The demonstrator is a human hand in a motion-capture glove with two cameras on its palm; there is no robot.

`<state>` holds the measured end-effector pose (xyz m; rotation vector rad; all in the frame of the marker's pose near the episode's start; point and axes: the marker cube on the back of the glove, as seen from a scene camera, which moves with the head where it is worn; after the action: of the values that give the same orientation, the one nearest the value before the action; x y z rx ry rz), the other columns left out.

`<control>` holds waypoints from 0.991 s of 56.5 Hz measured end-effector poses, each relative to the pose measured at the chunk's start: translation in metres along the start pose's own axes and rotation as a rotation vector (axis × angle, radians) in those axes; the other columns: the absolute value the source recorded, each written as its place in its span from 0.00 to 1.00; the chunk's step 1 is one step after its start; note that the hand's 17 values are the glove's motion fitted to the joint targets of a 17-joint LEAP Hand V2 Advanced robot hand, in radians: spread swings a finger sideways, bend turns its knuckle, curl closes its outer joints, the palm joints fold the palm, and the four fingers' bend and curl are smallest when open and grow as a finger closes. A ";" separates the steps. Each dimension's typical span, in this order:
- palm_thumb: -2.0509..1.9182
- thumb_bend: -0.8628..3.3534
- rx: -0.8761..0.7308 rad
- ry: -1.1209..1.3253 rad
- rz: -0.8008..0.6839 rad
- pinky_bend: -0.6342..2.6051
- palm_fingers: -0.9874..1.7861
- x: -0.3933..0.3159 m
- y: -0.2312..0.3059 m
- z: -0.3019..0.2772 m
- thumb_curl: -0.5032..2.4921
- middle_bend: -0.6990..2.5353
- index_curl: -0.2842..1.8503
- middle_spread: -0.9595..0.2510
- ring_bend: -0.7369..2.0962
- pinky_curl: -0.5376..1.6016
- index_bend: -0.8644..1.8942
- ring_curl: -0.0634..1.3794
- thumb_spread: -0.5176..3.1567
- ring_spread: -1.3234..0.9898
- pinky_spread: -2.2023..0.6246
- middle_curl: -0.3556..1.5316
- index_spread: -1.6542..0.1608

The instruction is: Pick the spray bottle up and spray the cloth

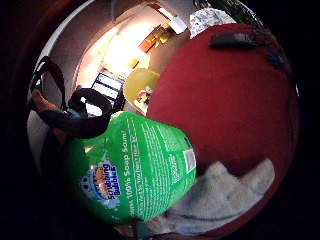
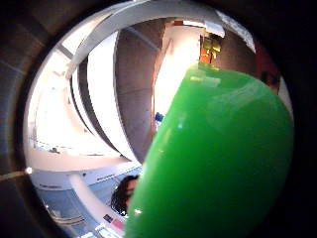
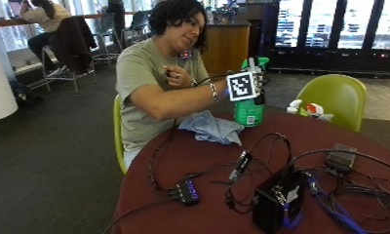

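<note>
Nearest me on the round dark-red bench [image 3: 201, 165]: a black box [image 3: 273, 204] w/ blue strap, tangle of black cables [image 3: 351, 185], and a small hub [image 3: 186, 191] w/ lit purple dots. A slim black adapter [image 3: 240, 166] lies mid-bench on its lead; a flat grey-black block [image 3: 341, 158] sits over toward the far right edge.

Further back, a crumpled pale-blue cloth [image 3: 211, 127] lies on the bench just in front of the seated person [image 3: 157, 73], close to the bench edge on their side. In the little-finger palm view the same cloth [image 1: 225, 192] shows as a light heap on the red top, right next to the bottle's base.

Green spray bottle [image 3: 249, 105] is off the bench, held up in the air just beyond & above the cloth, roughly upright, nozzle end at the top. Gloved right hand [image 3: 257, 83] has it around the neck/trigger part, fingers curled round it. Bottle [image 1: 135, 170] fills much of that palm view, label w/ white print visible; in the thumb-side view the plain green body [image 2: 218, 163] takes up most of the picture. Can't tell if the trigger is pressed.

Person's bare hand [image 3: 177, 77] is raised near the chest, pinching a thin cable.

Behind the bench: yellow-green chair [image 3: 334, 97], another spray bottle [image 3: 308, 108] w/ white and red top by it.
</note>
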<state>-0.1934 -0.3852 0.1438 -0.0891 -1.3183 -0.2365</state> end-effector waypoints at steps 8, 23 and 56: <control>0.77 0.20 0.113 -0.005 -0.029 0.31 0.83 0.015 -0.040 0.021 0.43 0.40 0.42 0.69 0.46 0.44 0.39 0.38 0.30 0.52 0.72 0.47 0.79; 0.77 0.20 0.218 0.086 -0.060 0.31 0.83 0.030 -0.088 0.031 0.43 0.40 0.42 0.68 0.46 0.45 0.40 0.38 0.29 0.51 0.71 0.47 0.79; 0.71 0.19 0.009 0.202 0.046 0.26 0.55 0.053 0.009 -0.004 0.38 0.32 0.37 0.74 0.37 0.42 0.36 0.32 0.36 0.53 0.81 0.42 0.74</control>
<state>-0.1756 -0.3831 0.1944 -0.0860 -1.1149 -0.1953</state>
